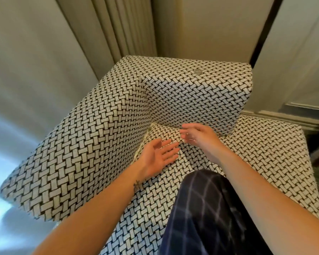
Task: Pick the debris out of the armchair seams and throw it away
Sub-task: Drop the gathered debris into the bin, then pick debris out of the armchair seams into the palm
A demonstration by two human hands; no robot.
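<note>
Hunting debris [145,142] in the seam [151,127] between the seat [261,144] and side arm of the armchair [81,144]. Showing there as a pale, stringy line, though possibly being only piping; too fine to tell apart. Looking small and light, and likely clinging to the rough black-and-white weave.

Doing this step well probably meaning spreading the seam with flat fingers, pinching each bit with fingertips rather than sweeping, and collecting it in a cupped palm before carrying it to a bin, with no bin in view.

Holding the left hand [157,156] released, palm up and fingers straight, just beside the seam over the seat. Hovering the right hand [196,136] near the back corner, fingers bending loosely toward the thumb; pinching a crumb or nothing, impossible to tell.

Also noticing a small round grey disc [198,71] on top of the back, well apart from both hands, perhaps a coin. Resting a knee [201,208] in dark checked cloth on the seat front. Backing onto pale curtains [118,34].
</note>
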